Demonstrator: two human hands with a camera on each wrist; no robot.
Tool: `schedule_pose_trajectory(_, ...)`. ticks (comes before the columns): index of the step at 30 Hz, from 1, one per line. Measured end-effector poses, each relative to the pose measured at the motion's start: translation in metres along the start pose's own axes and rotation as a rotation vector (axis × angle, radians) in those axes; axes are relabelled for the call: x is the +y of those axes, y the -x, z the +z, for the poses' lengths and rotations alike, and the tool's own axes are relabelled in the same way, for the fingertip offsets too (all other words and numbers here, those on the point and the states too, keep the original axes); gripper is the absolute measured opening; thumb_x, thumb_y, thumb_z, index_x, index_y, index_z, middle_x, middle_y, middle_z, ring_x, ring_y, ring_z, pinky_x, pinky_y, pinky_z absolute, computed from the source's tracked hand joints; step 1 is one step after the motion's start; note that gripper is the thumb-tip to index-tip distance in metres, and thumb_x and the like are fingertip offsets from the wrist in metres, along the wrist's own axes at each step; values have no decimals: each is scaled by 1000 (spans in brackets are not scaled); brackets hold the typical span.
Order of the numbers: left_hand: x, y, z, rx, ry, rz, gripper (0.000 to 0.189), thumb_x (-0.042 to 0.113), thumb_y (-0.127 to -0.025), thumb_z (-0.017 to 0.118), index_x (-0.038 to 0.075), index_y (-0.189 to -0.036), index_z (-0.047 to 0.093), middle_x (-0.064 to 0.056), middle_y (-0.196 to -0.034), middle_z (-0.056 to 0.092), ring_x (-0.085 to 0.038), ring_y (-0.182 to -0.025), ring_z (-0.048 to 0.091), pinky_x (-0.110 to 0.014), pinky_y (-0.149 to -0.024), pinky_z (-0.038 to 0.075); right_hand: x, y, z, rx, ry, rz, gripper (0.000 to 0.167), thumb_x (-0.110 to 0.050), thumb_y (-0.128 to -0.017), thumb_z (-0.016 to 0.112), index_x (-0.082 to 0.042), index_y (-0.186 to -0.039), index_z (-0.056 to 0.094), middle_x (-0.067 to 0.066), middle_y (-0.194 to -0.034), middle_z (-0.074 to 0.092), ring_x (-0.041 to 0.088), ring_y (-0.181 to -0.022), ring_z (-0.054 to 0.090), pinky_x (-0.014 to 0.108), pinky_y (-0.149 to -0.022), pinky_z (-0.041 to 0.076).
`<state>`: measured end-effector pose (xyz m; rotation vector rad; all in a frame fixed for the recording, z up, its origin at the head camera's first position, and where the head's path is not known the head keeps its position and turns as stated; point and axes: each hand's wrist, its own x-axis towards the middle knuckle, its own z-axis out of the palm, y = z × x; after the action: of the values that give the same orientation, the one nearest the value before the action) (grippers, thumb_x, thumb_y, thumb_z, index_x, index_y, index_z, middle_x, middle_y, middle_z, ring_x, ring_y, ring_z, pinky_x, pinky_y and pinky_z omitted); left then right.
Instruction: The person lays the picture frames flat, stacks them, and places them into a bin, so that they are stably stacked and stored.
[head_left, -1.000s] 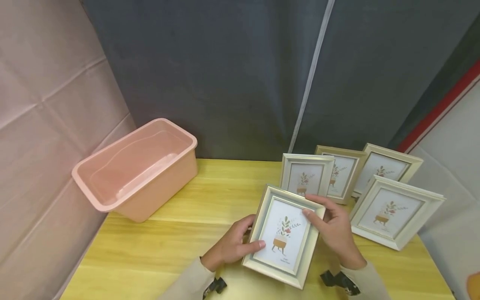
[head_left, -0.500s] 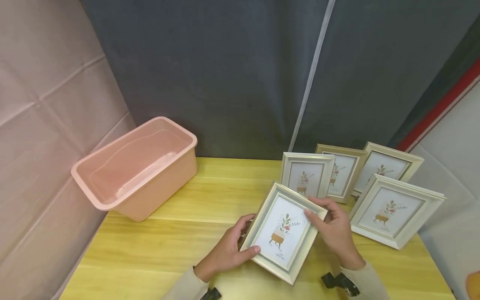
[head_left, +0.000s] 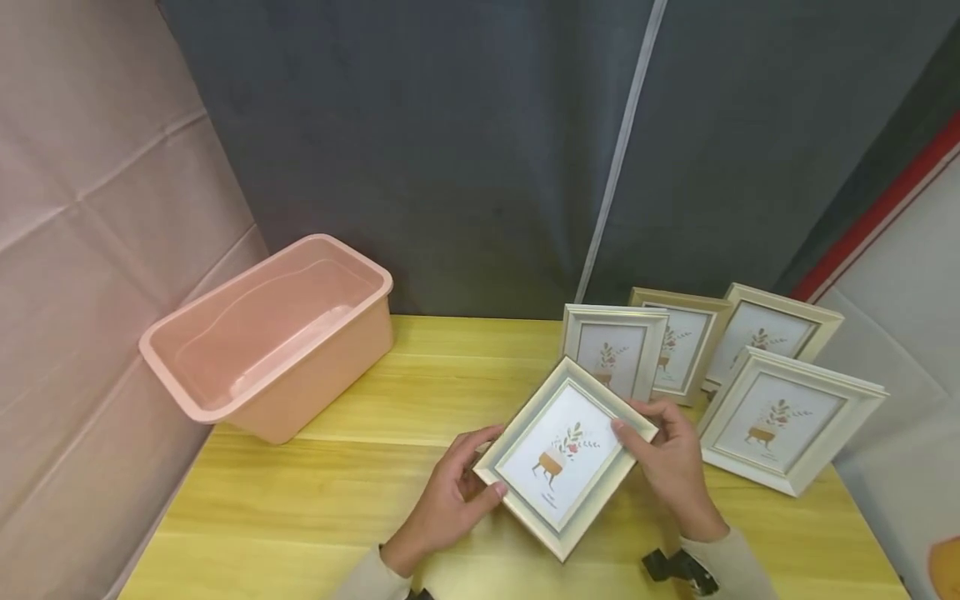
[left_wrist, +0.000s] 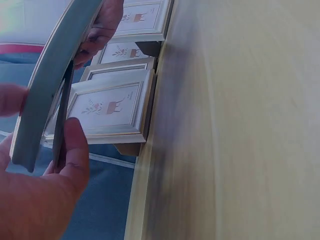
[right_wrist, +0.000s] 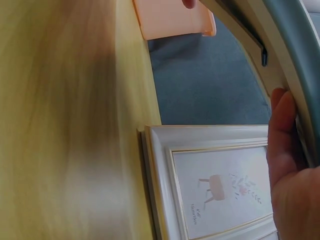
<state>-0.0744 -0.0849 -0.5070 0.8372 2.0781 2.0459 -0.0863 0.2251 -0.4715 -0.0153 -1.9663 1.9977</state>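
Note:
A cream picture frame (head_left: 566,458) with a potted-plant print is tilted between both hands above the table. My left hand (head_left: 450,492) grips its lower left edge, thumb on the front. In the left wrist view, that hand's fingers (left_wrist: 75,145) pinch a thin dark stand flap (left_wrist: 61,120) standing out from the frame's back. My right hand (head_left: 675,467) holds the upper right edge, thumb on the front, and in the right wrist view its fingers (right_wrist: 282,120) lie against the back. Behind it stands another cream frame (head_left: 572,337).
At the right, more picture frames stand on the wooden table (head_left: 300,517): a tan one (head_left: 693,350), a cream one (head_left: 772,333) and a larger-looking cream one (head_left: 791,421) in front. A pink plastic bin (head_left: 315,367) stands at the left, beside the fabric wall. A dark curtain (head_left: 450,167) hangs behind.
The held frame has turned clockwise and its lower end has swung left and up. My left hand has moved a little left with it; the right hand has stayed nearly still.

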Motion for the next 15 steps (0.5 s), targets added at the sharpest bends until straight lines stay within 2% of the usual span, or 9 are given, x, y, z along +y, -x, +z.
schedule_pose_trajectory(5,2,3,7,119,2,-27,48,1,-100,67,8,-147,57,-23,-153,42,-9,-112,62,-25,-83,63,1,3,6,74,-16,35,23,23,-85,70,14,-100,55,-5,-102,74,8,-81,74,27,-62,64)
schedule_pose_trajectory(7,3,3,11,155,22,-44,51,1,-100,67,8,-149,55,-25,-151,43,-14,-119,60,-27,-88,63,3,3,8,102,-21,45,23,23,-86,70,15,-100,53,-4,-101,74,8,-81,75,27,-63,64)
schedule_pose_trajectory(10,5,5,16,192,53,-88,58,2,-99,70,11,-153,50,-24,-150,44,-17,-117,59,-28,-92,63,5,4,10,127,-38,51,24,24,-87,68,16,-101,50,-1,-101,72,9,-82,77,28,-64,64)
schedule_pose_trajectory(15,8,8,20,234,86,-174,64,4,-96,75,13,-154,49,-23,-140,54,-18,-106,67,-27,-89,63,5,5,12,142,-54,47,26,25,-86,68,17,-104,50,1,-101,70,9,-84,77,27,-65,64)
